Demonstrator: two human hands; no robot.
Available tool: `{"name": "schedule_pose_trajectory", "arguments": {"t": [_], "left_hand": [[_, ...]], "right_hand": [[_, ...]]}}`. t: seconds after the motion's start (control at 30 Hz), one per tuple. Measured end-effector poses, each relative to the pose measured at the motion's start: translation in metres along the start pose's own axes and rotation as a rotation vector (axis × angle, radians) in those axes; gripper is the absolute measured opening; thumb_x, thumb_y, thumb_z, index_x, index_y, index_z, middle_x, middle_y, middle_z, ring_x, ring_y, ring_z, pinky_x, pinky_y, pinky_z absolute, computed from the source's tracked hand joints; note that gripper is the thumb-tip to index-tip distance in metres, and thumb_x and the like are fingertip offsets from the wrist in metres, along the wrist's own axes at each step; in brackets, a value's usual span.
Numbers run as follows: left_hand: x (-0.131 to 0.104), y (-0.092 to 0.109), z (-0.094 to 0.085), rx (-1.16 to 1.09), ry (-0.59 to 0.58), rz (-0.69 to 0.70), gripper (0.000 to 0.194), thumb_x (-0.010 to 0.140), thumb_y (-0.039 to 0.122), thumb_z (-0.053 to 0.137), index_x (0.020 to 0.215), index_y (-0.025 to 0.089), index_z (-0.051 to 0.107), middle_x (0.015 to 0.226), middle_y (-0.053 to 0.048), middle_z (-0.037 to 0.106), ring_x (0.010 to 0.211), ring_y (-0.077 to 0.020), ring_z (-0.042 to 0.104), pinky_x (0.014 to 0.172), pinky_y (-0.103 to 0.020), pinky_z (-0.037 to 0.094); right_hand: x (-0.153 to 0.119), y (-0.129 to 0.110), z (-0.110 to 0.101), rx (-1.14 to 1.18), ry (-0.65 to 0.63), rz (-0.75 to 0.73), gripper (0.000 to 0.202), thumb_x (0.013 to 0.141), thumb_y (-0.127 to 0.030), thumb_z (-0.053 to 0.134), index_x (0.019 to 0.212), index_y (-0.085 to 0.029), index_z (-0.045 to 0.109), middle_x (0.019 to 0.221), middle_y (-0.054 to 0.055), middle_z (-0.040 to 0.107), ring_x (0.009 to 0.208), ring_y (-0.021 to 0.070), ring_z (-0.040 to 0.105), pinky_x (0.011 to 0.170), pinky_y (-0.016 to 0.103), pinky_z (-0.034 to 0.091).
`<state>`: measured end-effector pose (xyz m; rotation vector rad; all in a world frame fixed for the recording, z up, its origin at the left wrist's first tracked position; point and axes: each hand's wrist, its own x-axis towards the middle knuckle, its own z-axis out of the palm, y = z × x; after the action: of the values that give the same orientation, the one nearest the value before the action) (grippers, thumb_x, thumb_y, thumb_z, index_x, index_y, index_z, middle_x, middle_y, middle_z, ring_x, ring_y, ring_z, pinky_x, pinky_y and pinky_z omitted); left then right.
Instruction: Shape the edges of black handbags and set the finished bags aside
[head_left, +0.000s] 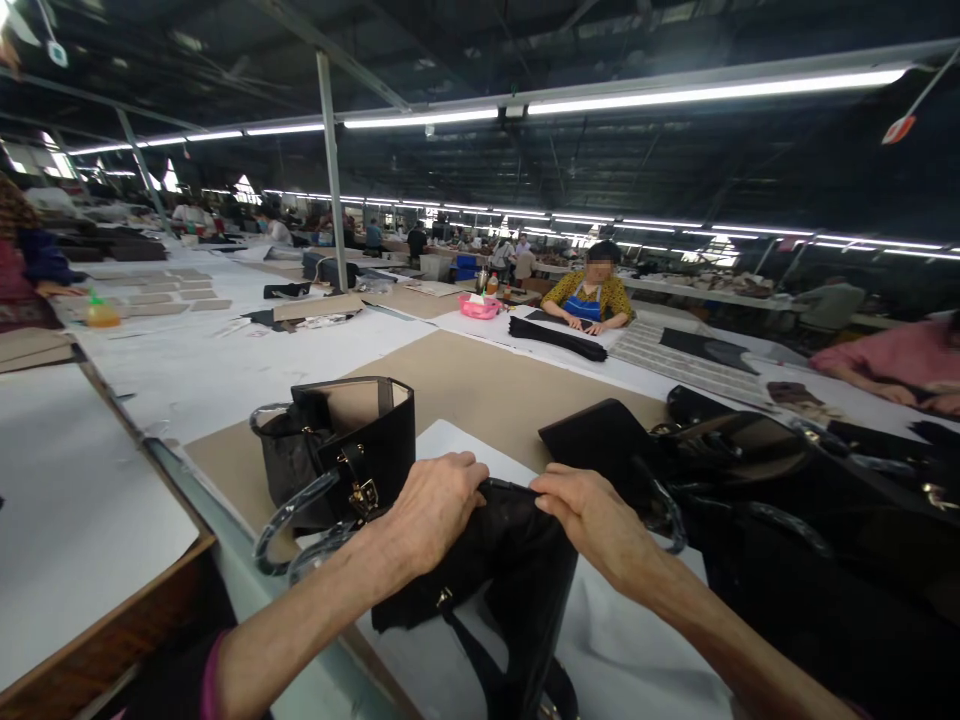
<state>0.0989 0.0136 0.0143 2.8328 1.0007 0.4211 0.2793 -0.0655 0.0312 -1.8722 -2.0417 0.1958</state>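
Note:
A black handbag [517, 570] with a small gold metal fitting and a hanging strap is held up in front of me. My left hand [435, 505] pinches its top edge on the left, fingers curled over the rim. At the right end of the same edge, my right hand [589, 510] grips with thumb and fingers. Just beyond my left hand, a second black handbag [390, 430] stands upright with its top open, showing a beige lining and a gold buckle. Its handles [289, 520] are wrapped in clear plastic.
More black bags [750, 470] are heaped on the right. Brown board [465, 370] and white sheets cover the table. Across it, a person in a blue apron [585, 300] works near a pink basket [480, 306] and a bundle of black strips [559, 338]. A wooden table edge [112, 625] runs at left.

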Motion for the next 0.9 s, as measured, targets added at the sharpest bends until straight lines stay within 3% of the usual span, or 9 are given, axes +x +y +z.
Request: {"name": "schedule_pose_trajectory", "arguments": {"t": [0.17,0.5,0.77,0.9], "left_hand": [[0.012,0.007,0.001,-0.024,-0.025,0.008,0.014,0.08,0.023,0.048,0.072,0.018,0.058,0.076,-0.002,0.061,0.07,-0.0163,0.056,0.058,-0.024,0.035],[0.014,0.014,-0.002,-0.154,-0.088,-0.098,0.017,0.078,0.024,0.049,0.069,0.018,0.063,0.073,-0.004,0.065,0.072,-0.0168,0.058,0.062,-0.024,0.036],[0.012,0.012,0.005,-0.149,-0.036,-0.027,0.021,0.078,0.026,0.048,0.064,0.019,0.062,0.066,-0.002,0.063,0.065,-0.0153,0.057,0.059,-0.024,0.034],[0.012,0.011,0.001,-0.153,-0.046,-0.056,0.02,0.078,0.027,0.048,0.067,0.02,0.063,0.065,-0.002,0.063,0.066,-0.0162,0.057,0.058,-0.024,0.033]], "right_hand": [[0.001,0.002,0.003,-0.02,0.011,0.03,0.022,0.08,-0.019,0.043,0.081,-0.022,0.065,0.083,0.001,0.063,0.085,0.016,0.056,0.076,0.025,0.038],[0.006,-0.002,-0.004,-0.379,-0.077,-0.119,0.018,0.085,-0.027,0.046,0.073,-0.02,0.059,0.071,0.0,0.06,0.063,0.0128,0.055,0.053,0.024,0.03],[0.013,0.001,-0.003,-0.238,-0.05,-0.18,0.023,0.086,-0.026,0.045,0.068,-0.019,0.057,0.068,-0.002,0.059,0.062,0.0095,0.051,0.058,0.021,0.03],[0.013,0.0,-0.002,-0.289,-0.045,-0.173,0.024,0.087,-0.026,0.044,0.068,-0.018,0.057,0.067,-0.001,0.06,0.062,0.0103,0.052,0.057,0.022,0.029]]}}
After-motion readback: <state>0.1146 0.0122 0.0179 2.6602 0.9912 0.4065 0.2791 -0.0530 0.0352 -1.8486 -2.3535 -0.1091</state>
